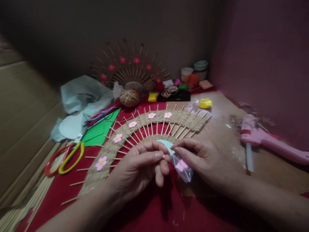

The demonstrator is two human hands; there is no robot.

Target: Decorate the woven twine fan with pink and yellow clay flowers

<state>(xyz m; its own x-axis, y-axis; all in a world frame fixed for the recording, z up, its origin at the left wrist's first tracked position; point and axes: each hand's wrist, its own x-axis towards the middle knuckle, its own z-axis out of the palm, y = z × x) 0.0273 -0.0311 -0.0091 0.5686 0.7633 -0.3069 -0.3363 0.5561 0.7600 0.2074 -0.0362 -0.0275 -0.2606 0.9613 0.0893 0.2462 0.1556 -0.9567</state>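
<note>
My left hand [147, 161] pinches a small pink piece [164, 156], probably of the same soft stuff as the pink lump in the bag; most of it is hidden by thumb and finger. Close beside it, my right hand [200, 158] grips the top of a small clear plastic bag [186, 176] that holds pink clay-like pieces [181, 165]. Behind both hands lies a fan of thin sticks woven with twine [142, 120]. Pink flowers with yellow centres, such as one flower [100, 163], sit along its woven band. A pale blue piece [164, 144] shows at the fan's base.
Scissors with red and yellow handles [71, 158] lie left, over green sheets [98, 133]. A pink glue gun [256, 135] rests on the brown board at right. A twine ball [129, 97], a yellow packet [205, 103] and a finished-looking second fan [130, 64] are behind.
</note>
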